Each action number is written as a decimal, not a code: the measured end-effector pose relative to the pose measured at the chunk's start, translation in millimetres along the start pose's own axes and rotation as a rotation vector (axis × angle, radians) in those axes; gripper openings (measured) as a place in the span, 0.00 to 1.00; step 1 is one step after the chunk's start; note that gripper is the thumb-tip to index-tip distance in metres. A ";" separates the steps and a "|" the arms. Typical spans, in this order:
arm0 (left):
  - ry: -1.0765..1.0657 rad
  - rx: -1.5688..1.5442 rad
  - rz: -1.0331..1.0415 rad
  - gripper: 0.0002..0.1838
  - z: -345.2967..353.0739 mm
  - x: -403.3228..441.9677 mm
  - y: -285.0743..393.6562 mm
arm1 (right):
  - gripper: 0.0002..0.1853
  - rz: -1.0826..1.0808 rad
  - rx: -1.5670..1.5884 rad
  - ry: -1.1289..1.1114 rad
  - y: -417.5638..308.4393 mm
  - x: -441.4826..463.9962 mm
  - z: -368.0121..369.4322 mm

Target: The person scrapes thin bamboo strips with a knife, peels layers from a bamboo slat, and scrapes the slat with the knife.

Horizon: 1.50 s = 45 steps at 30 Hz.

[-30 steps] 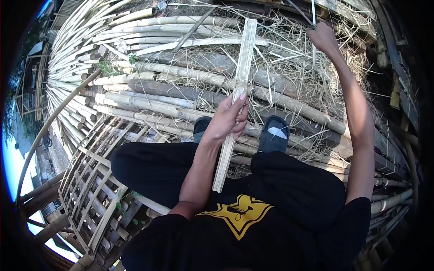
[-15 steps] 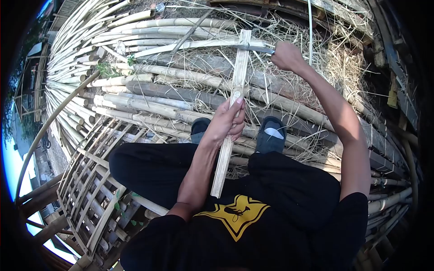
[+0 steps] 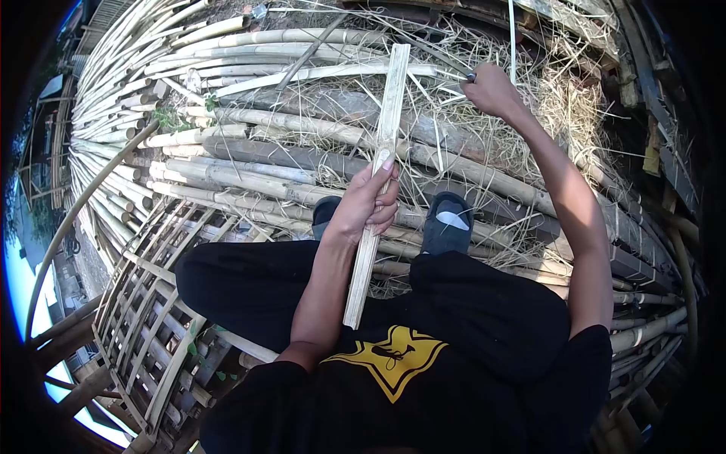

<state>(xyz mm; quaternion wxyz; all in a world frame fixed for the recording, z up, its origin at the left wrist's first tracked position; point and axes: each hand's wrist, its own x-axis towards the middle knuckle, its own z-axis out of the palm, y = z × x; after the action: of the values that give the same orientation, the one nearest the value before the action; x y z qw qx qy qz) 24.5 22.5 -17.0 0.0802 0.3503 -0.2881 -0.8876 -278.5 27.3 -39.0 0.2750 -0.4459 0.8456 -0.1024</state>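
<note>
My left hand [image 3: 368, 198] is wrapped round the middle of a long, pale split-bamboo slat [image 3: 389, 113]. The slat runs from near my shirt up and away between my knees, its far end lifted over the poles. My right hand [image 3: 493, 91] is a closed fist round the handle of a knife [image 3: 470, 77], up and to the right of the slat's far end. The knife's thin dark blade points up and left, apart from the slat and hard to pick out against the straw.
Bamboo poles [image 3: 249, 178] lie in rows under and beyond my sandalled feet [image 3: 448, 223]. Shavings [image 3: 560, 113] are heaped at the right. A woven bamboo lattice [image 3: 151, 303] stands at the left, with a bent pole [image 3: 83, 200] beside it.
The knife has come off the slat, where its blade lay across the far end, and moved right with my right hand. The slat has shifted slightly left.
</note>
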 end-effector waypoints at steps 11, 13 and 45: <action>-0.181 -0.111 -0.167 0.12 21.5 18.0 -17.4 | 0.12 -0.032 -0.010 -0.079 14.0 -69.6 60.8; -0.144 -0.082 -0.171 0.12 24.5 18.6 -18.0 | 0.12 -0.047 -0.162 -0.008 23.8 -60.3 49.0; -0.136 -0.057 -0.166 0.12 17.5 8.3 -11.7 | 0.17 0.173 0.112 0.080 59.0 -54.9 1.1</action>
<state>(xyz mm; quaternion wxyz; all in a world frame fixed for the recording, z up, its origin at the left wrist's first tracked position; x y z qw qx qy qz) 7.3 37.2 -18.1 -0.0033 0.3096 -0.2373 -0.9208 -294.3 106.1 -44.1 0.2734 -0.3509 0.8841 -0.1431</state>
